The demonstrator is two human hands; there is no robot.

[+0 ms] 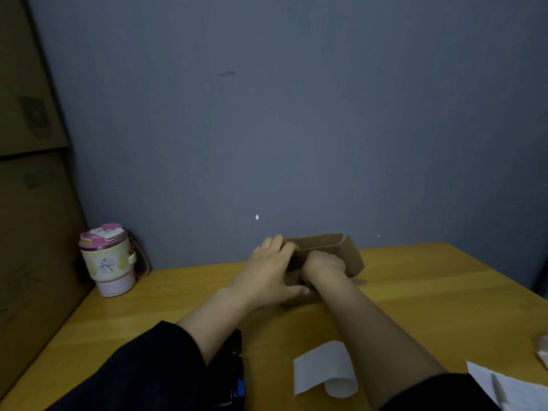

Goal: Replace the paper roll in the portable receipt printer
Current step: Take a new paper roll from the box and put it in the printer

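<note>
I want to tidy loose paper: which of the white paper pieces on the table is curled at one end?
The paper strip between the forearms, near the front edge: its near end rolls into a curl. The white sheet at the right corner lies flat.

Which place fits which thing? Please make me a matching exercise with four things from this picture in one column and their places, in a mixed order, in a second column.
Things:
1. tumbler
2. cardboard box
3. curled paper strip
4. dark device

Places:
A. between both hands, at the far side of the table, flaps open
B. partly hidden under the left forearm, near edge
C. far left corner, beside the wall
D. lying loose near the right forearm, near side

Pairs: 1-C, 2-A, 3-D, 4-B
</note>
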